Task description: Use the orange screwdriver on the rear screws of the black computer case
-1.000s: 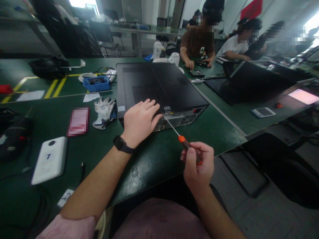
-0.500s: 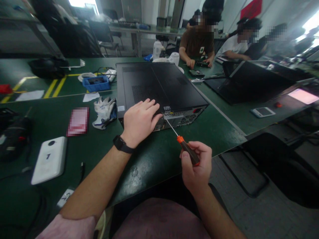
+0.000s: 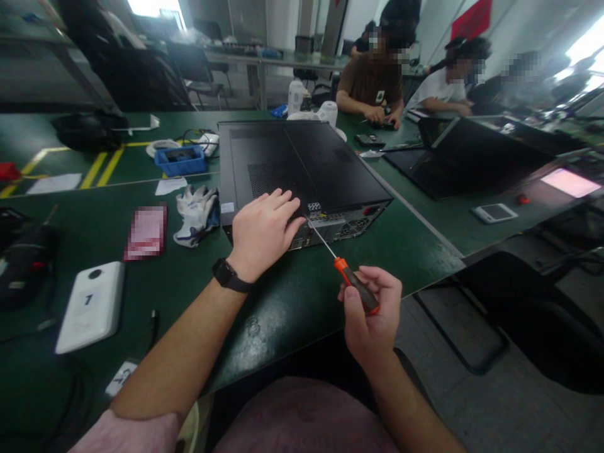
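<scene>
A black computer case (image 3: pixel 302 165) lies on its side on the green table (image 3: pixel 292 302), its rear panel facing me. My left hand (image 3: pixel 262 231) rests flat on the case's near edge, fingers stretched out, a dark watch on the wrist. My right hand (image 3: pixel 372 318) is closed round the orange-and-black handle of a screwdriver (image 3: pixel 349 283). Its thin shaft slants up to the left, with the tip at the top rear edge of the case beside my left fingertips.
White gloves (image 3: pixel 197 212), a white box (image 3: pixel 92 306), a blue tray (image 3: pixel 180 159) and a black bag (image 3: pixel 89 129) sit left of the case. Other open cases (image 3: pixel 476 157) stand to the right. Several people work at the far end. A black chair (image 3: pixel 533 314) stands right of me.
My right hand has turned slightly on the screwdriver handle, showing more of it above the fingers. The left hand and the case have stayed put.
</scene>
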Action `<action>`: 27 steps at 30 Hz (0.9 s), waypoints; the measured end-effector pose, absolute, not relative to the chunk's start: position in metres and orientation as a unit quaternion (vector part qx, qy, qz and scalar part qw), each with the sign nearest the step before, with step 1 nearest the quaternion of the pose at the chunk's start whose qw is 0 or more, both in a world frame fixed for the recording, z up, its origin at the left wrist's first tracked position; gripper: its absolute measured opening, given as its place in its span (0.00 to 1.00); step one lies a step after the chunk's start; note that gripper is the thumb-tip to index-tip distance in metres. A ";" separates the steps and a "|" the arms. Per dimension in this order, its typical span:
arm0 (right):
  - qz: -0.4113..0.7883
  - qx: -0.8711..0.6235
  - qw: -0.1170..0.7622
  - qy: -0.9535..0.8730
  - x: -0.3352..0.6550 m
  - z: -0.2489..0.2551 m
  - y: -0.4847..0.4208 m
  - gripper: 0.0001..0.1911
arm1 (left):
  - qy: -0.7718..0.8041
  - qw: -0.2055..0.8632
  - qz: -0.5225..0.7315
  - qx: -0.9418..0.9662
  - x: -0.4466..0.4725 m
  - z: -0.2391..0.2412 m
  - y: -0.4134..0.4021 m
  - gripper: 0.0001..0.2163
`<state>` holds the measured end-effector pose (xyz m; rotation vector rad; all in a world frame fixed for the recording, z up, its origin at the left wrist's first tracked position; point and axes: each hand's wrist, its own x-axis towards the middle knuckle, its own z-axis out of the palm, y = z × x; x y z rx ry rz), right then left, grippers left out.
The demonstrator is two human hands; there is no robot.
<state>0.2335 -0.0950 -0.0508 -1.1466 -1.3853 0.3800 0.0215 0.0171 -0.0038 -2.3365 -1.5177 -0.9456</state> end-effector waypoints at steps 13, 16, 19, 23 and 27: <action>0.161 -0.510 0.618 -0.577 0.233 -0.050 -0.092 0.08 | -0.521 0.106 -0.309 -0.789 0.022 -0.002 0.017 0.14; 0.117 -0.508 0.613 -0.594 0.236 -0.051 -0.091 0.14 | -0.519 0.108 -0.312 -0.789 0.023 -0.002 0.017 0.14; 0.073 -0.508 0.597 -0.617 0.238 -0.046 -0.090 0.17 | -0.517 0.111 -0.312 -0.789 0.023 -0.003 0.018 0.15; 0.031 -0.502 0.584 -0.637 0.237 -0.034 -0.088 0.14 | -0.513 0.122 -0.318 -0.788 0.022 -0.005 0.019 0.14; 0.024 -0.503 0.576 -0.644 0.236 -0.026 -0.087 0.11 | -0.507 0.131 -0.323 -0.788 0.022 -0.007 0.019 0.13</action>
